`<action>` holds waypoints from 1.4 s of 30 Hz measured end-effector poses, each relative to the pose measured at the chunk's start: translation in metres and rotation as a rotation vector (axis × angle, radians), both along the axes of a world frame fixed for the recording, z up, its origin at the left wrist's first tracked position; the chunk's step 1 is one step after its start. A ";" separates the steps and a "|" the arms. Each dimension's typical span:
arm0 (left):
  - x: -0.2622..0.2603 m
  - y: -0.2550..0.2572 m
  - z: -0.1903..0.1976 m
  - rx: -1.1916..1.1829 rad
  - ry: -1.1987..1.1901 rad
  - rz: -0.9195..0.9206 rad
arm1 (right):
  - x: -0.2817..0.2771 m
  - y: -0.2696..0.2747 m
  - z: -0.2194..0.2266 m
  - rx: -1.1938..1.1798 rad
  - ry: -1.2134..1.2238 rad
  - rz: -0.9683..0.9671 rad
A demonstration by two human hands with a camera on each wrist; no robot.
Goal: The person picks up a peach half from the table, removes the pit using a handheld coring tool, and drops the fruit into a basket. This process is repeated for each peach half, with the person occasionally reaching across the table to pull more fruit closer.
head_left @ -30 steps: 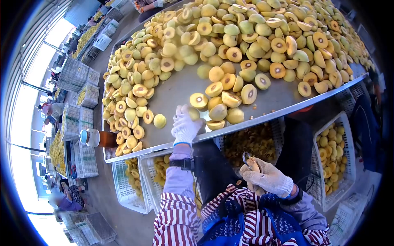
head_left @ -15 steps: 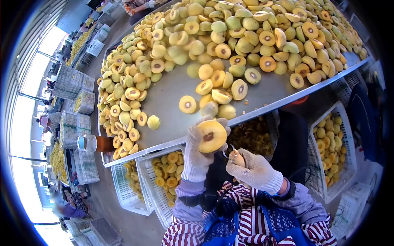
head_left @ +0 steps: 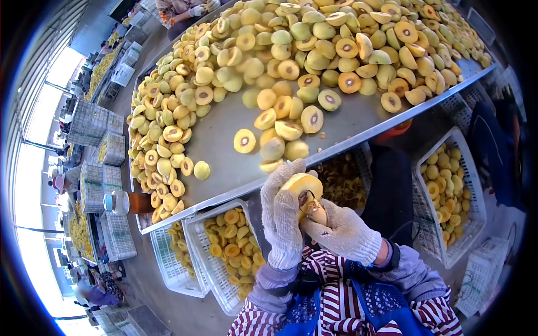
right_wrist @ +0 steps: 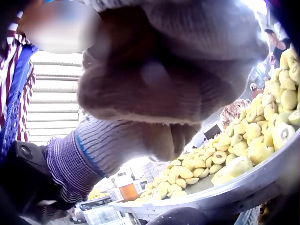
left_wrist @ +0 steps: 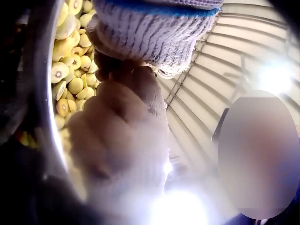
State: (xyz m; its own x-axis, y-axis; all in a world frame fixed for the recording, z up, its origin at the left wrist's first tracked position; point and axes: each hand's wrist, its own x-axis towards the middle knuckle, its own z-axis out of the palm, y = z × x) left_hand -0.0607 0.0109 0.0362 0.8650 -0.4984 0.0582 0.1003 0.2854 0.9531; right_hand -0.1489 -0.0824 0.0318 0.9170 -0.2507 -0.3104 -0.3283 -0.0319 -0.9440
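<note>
White knitted gloves cover both hands, which meet over the lap just off the table's near edge in the head view. My left hand (head_left: 283,224) holds a yellow peach half (head_left: 302,183), cut face turned toward my right hand. In my right hand (head_left: 346,231) is a pitting tool with a pale wooden handle (head_left: 318,215) and a curved metal blade (head_left: 306,200). The blade lies at the middle of the cut face, over the stone. Both wrist views are mostly filled by dark, blurred gloves, with the peach half hidden there.
Many peach halves (head_left: 336,50) are heaped on the metal table (head_left: 216,162). A jar of amber liquid (head_left: 128,203) stands at its left corner. Below are white crates of peach halves (head_left: 232,238) and a crate of darker scraps (head_left: 339,179). Another person (head_left: 188,14) sits across.
My left hand took a peach half off the table and drew it back toward the lap. My right hand has raised the pitting tool to its cut face.
</note>
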 end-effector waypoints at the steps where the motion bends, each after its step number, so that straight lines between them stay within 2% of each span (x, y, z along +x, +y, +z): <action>1: 0.002 0.000 0.001 0.056 -0.043 -0.021 | -0.001 -0.001 0.002 0.104 0.026 0.012; 3: 0.008 0.003 0.003 0.170 -0.130 -0.057 | -0.002 -0.005 0.009 0.315 0.079 0.040; 6: 0.000 -0.002 -0.001 0.111 -0.400 -0.002 | -0.002 -0.017 0.026 0.548 0.073 0.057; 7: -0.001 -0.001 -0.008 0.110 -0.457 0.006 | -0.007 -0.024 0.023 0.704 0.094 0.114; 10: -0.004 -0.005 -0.001 -0.024 -0.273 -0.081 | -0.009 -0.023 0.021 0.731 0.126 0.098; 11: 0.002 -0.002 0.011 -0.010 -0.164 -0.204 | -0.009 -0.022 0.025 0.717 0.141 0.071; 14: 0.004 -0.003 0.014 -0.163 0.157 -0.267 | -0.008 -0.018 0.035 0.647 0.132 -0.037; 15: 0.007 -0.003 0.007 -0.302 0.250 -0.307 | -0.009 -0.017 0.032 0.605 0.097 -0.099; 18: 0.011 0.010 0.005 0.051 0.149 -0.329 | -0.011 -0.020 0.020 0.529 0.066 -0.207; 19: 0.013 0.010 0.005 0.097 0.154 -0.311 | -0.012 -0.020 0.019 0.505 0.076 -0.216; 22: 0.024 0.021 0.009 0.562 -0.010 -0.430 | -0.012 -0.019 0.025 0.466 0.063 -0.335; 25: 0.005 0.020 -0.001 0.232 0.327 -0.374 | -0.012 -0.025 0.023 0.510 -0.044 -0.446; 27: 0.005 0.026 -0.018 0.290 0.403 -0.412 | -0.009 -0.030 0.029 0.484 -0.058 -0.468; 29: 0.001 0.027 -0.025 0.208 0.564 -0.377 | -0.009 -0.030 0.027 0.441 -0.049 -0.456; 32: 0.003 0.021 -0.011 -0.161 0.596 -0.241 | -0.016 -0.021 0.033 0.441 0.061 -0.312; 33: 0.004 0.019 -0.015 -0.192 0.547 -0.200 | -0.018 -0.019 0.035 0.436 0.150 -0.221; 36: 0.005 0.016 -0.016 -0.290 0.537 -0.151 | -0.022 -0.002 0.000 0.159 0.066 -0.056; 39: 0.001 0.016 -0.017 -0.259 0.489 -0.134 | -0.020 -0.001 -0.004 -0.002 0.127 0.011; 42: -0.006 0.012 -0.010 -0.248 0.450 -0.105 | -0.019 0.000 0.001 0.010 0.090 -0.020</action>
State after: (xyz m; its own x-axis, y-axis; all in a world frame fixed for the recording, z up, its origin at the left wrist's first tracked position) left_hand -0.0663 0.0231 0.0262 0.7775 -0.6025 -0.1803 0.5247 0.4635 0.7140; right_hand -0.1683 -0.0826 0.0327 0.8800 -0.2647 -0.3943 -0.4126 -0.0150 -0.9108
